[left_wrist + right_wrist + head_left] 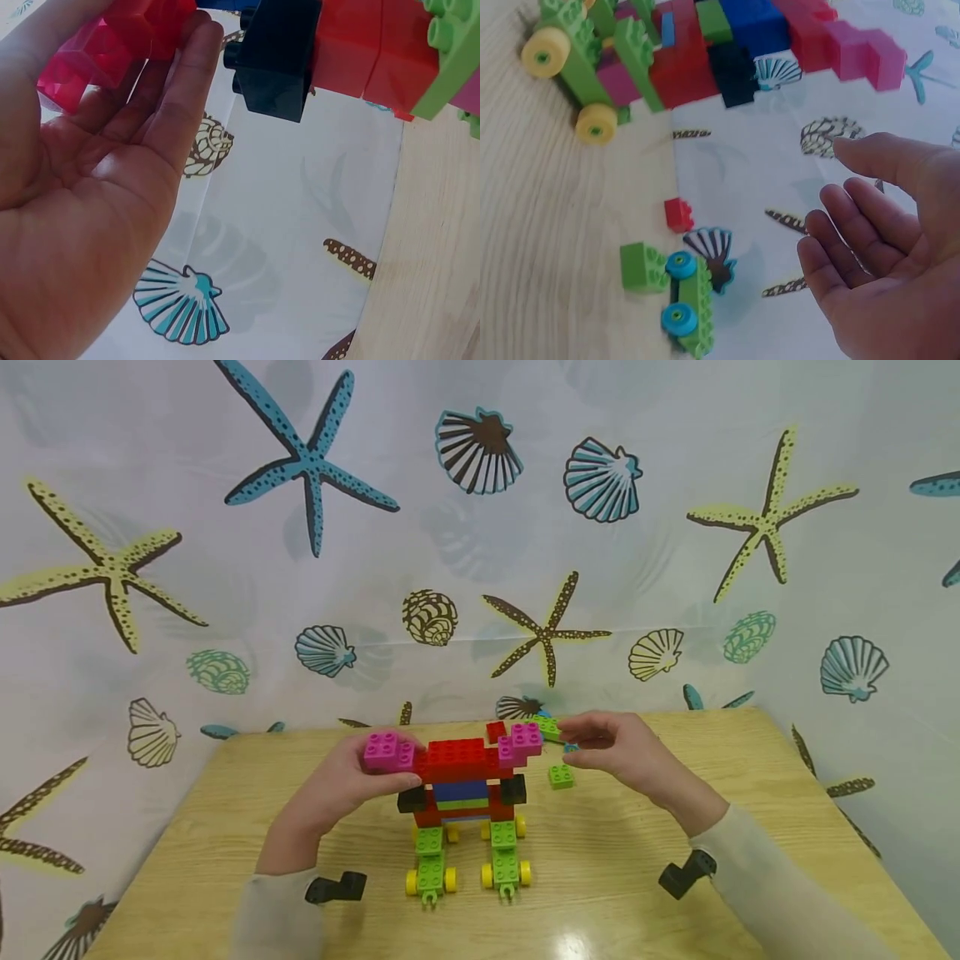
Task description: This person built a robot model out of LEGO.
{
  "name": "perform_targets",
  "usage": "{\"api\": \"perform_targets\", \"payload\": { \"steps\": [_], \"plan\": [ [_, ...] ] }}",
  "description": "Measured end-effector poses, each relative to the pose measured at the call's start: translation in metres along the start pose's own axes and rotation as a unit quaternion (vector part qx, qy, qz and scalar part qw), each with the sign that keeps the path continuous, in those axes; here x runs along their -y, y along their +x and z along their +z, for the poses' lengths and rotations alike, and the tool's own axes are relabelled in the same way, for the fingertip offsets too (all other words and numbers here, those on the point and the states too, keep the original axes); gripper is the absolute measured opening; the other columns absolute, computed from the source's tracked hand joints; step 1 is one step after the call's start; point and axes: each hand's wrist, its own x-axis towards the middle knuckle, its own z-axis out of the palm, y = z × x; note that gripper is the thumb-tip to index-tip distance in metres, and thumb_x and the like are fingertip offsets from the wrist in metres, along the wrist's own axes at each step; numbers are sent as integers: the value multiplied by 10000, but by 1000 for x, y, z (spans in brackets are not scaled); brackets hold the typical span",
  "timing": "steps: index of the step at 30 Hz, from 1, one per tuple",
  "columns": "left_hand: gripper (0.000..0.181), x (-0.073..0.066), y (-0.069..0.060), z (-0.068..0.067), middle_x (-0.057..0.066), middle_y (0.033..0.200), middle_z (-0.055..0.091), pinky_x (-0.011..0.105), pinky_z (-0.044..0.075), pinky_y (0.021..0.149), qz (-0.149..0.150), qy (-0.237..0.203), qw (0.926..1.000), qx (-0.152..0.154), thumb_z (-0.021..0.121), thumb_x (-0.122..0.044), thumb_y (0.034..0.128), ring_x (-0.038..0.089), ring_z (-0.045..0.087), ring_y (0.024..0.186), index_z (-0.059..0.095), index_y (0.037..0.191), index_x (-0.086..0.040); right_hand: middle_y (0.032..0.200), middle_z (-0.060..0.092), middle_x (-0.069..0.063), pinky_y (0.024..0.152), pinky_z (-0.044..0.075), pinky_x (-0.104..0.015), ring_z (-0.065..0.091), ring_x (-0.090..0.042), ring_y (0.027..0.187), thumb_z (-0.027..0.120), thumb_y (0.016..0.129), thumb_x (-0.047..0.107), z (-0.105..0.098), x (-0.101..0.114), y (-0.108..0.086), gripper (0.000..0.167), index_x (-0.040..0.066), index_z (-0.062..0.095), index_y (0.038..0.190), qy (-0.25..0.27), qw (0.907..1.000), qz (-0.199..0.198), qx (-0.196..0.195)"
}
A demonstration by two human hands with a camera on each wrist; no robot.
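Observation:
A tall toy-brick build stands upright on two green wheeled bases (505, 864) with yellow wheels. Its red top (453, 760) spreads sideways into stepped pink bricks, with black bricks (513, 790) lower down and blue ones (460, 791) between. My left hand (337, 782) grips the left pink bricks (384, 752), thumb in front and fingers behind; the left wrist view shows these fingers along the pink and red bricks (154, 26). To the right, apart from the right pink bricks (521, 742), my right hand (628, 750) hovers with loosely bent fingers and holds nothing.
Behind and right of the build lie a small red brick (679, 215), a green brick (643, 267) and a green wheeled base (696, 300) with blue wheels. A sea-patterned curtain (480, 543) hangs along the back of the wooden table (615, 877).

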Motion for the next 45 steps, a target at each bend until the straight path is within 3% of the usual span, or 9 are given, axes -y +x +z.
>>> {"api": "perform_targets", "payload": {
  "steps": [9, 14, 18, 27, 35, 38, 45],
  "plan": [
    [510, 7, -14, -24, 201, 1435, 734, 270, 642, 988, -187, 288, 9990, -288, 868, -210, 991, 271, 726, 1214, 682, 1436, -43, 1505, 674, -285, 1112, 618, -421, 655, -431, 1386, 774, 1063, 153, 1, -32, 10, 501, -21, 649, 1516, 117, 9995, 276, -121],
    [512, 11, -19, -34, 142, 1419, 745, 262, 645, 989, -203, 298, 9983, -448, 854, -223, 1008, 204, 732, 1204, 674, 1450, -37, 1503, 671, -288, 1109, 611, -446, 678, -367, 1339, 769, 1067, 163, 5, -44, 16, 522, -37, 631, 1528, 124, 9992, 374, -105],
    [511, 12, -20, -38, 111, 1435, 731, 257, 640, 1002, -174, 279, 9981, -524, 839, -235, 1024, 178, 714, 1228, 666, 1466, -47, 1480, 692, -279, 1110, 606, -464, 693, -353, 1313, 762, 1071, 158, 8, -54, 22, 501, -47, 641, 1512, 45, 9986, 497, -148],
    [542, 10, -23, -43, 189, 1500, 689, 220, 620, 1001, -272, 579, 9944, -847, 821, -295, 1043, 269, 676, 1296, 628, 1496, -69, 1489, 696, -251, 1179, 568, -520, 695, -330, 1324, 747, 1085, 182, 19, -67, 43, 471, -8, 661, 1507, 74, 9966, 781, -232],
    [598, 17, -24, -51, 166, 1565, 650, 230, 617, 986, -416, 551, 9923, -1029, 823, -327, 1041, 319, 611, 1391, 597, 1549, -108, 1489, 704, -248, 1100, 621, -410, 706, -314, 1302, 765, 1072, 177, 38, -51, 75, 472, -5, 674, 1497, 143, 9979, 613, -132],
    [598, 17, -24, -52, 163, 1558, 651, 232, 619, 981, -418, 545, 9920, -1063, 828, -331, 1036, 317, 606, 1386, 601, 1541, -107, 1504, 697, -231, 1128, 607, -459, 688, -338, 1338, 771, 1069, 196, 43, -41, 92, 456, 30, 691, 1487, -3, 9982, 589, -63],
    [562, 17, -22, -51, 154, 1516, 673, 250, 629, 991, -319, 467, 9929, -1045, 832, -302, 1033, 225, 629, 1329, 616, 1506, -88, 1560, 691, -149, 1235, 535, -560, 643, -345, 1467, 756, 1076, 258, 49, -34, 130, 509, 60, 659, 1535, -915, 9953, 244, 201]
  ]
}}
